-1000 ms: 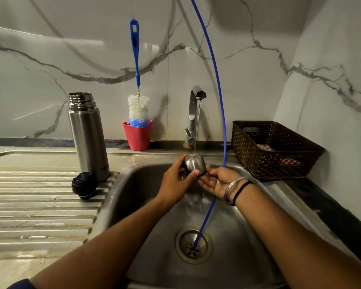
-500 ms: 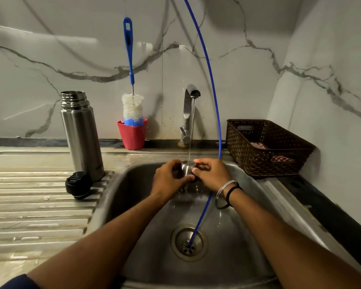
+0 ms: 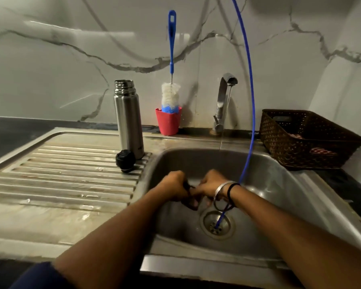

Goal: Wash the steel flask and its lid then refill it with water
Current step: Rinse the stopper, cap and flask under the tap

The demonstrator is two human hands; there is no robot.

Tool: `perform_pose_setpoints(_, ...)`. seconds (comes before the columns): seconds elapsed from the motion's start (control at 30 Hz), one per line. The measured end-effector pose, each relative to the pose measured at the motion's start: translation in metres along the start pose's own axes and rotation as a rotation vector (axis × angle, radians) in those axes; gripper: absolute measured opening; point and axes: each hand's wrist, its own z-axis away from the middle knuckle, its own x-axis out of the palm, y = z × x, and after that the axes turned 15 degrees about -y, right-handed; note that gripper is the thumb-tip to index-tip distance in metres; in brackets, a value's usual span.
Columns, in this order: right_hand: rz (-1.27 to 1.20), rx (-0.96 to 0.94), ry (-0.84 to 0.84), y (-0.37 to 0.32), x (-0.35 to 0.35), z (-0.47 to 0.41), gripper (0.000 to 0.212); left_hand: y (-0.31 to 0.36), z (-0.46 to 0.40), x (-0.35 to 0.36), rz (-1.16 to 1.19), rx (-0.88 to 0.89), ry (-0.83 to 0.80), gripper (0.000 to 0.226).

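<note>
Hands: left hand (image 3: 173, 187) and right hand (image 3: 212, 185) curl together low in the steel sink basin (image 3: 279, 184), at 6 o'clock from the chrome tap (image 3: 224, 101); blur hides exactly what they hold, probably the small steel cup lid.
Flask: tall brushed-steel flask (image 3: 128, 119) stands upright and open on the ribbed drainboard (image 3: 61, 174), at 9 o'clock from the hands.
Stopper: black round plastic stopper (image 3: 125, 160) touches the flask's base.
Water: thin stream running.
Advice: lift the piece back under the stream, turning it so inside and rim both rinse.
Brush: blue-handled white bottle brush (image 3: 171, 80) in the red plastic cup (image 3: 168, 120), near for the flask.
</note>
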Motion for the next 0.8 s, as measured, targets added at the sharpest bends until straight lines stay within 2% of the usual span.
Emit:
perform_pose_setpoints(0.03,-0.002,-0.023,0.059,-0.003,-0.004,-0.003,0.043,0.004,-0.001,-0.001,0.037,0.014,0.069,0.044)
perform_pose_setpoints(0.1,-0.062,-0.237,0.379,-0.009,-0.018,-0.001,0.029,0.013,-0.004,-0.011,0.086,0.175,0.380,0.032)
perform_pose_setpoints(0.13,-0.101,-0.322,0.486,-0.011,-0.022,0.002,0.027,0.016,-0.005,-0.015,0.096,0.237,0.452,0.027)
perform_pose_setpoints(0.17,-0.099,-0.335,0.460,-0.011,-0.024,0.006,0.026,0.015,-0.007,-0.017,0.062,0.243,0.413,0.026)
perform_pose_setpoints(0.2,-0.086,-0.239,0.313,-0.006,-0.017,0.007,0.027,0.013,-0.011,-0.012,0.050,0.197,0.243,0.027)
perform_pose_setpoints(0.27,0.054,0.134,-0.123,0.001,0.007,0.007,0.029,0.009,-0.010,0.011,0.077,-0.046,-0.302,0.021)
perform_pose_setpoints(0.3,0.130,0.182,-0.147,0.000,0.010,0.003,0.030,0.009,-0.008,0.014,0.064,-0.081,-0.378,0.018)
perform_pose_setpoints(0.33,0.168,0.156,-0.031,-0.002,0.006,-0.002,0.032,0.009,-0.011,0.010,0.052,-0.045,-0.282,0.021)
perform_pose_setpoints(0.4,0.195,-0.083,0.415,-0.007,-0.010,-0.009,0.040,0.006,-0.014,-0.011,-0.027,0.142,0.251,0.029)
perform_pose_setpoints(0.43,0.176,-0.202,0.554,-0.009,-0.015,-0.009,0.043,0.004,-0.014,-0.019,-0.062,0.219,0.413,0.031)
perform_pose_setpoints(0.47,0.135,-0.250,0.535,-0.010,-0.017,-0.009,0.044,0.004,-0.013,-0.022,-0.093,0.228,0.428,0.036)
perform_pose_setpoints(0.5,0.079,-0.204,0.385,-0.009,-0.014,-0.007,0.044,0.001,-0.014,-0.021,-0.090,0.170,0.266,0.042)
perform_pose_setpoints(0.57,0.105,0.037,-0.013,-0.001,0.006,-0.002,0.038,0.003,-0.013,0.000,-0.047,0.013,-0.284,0.041)
perform_pose_setpoints(0.6,0.169,0.099,-0.107,0.003,0.011,-0.002,0.036,0.003,-0.013,0.008,-0.045,-0.029,-0.458,0.039)
perform_pose_setpoints(0.63,0.217,0.110,-0.100,0.006,0.010,-0.004,0.036,0.002,-0.014,0.009,-0.055,-0.024,-0.479,0.039)
perform_pose_setpoints(0.67,0.233,0.085,-0.039,0.006,0.006,-0.006,0.040,0.001,-0.016,0.007,-0.072,0.008,-0.408,0.041)
perform_pose_setpoints(0.73,0.224,-0.007,0.075,0.006,-0.004,-0.007,0.049,-0.003,-0.016,-0.001,-0.134,0.097,-0.148,0.051)
perform_pose_setpoints(0.8,0.191,-0.095,0.094,0.005,-0.006,-0.004,0.050,-0.005,-0.011,-0.007,-0.066,0.131,-0.017,0.064)
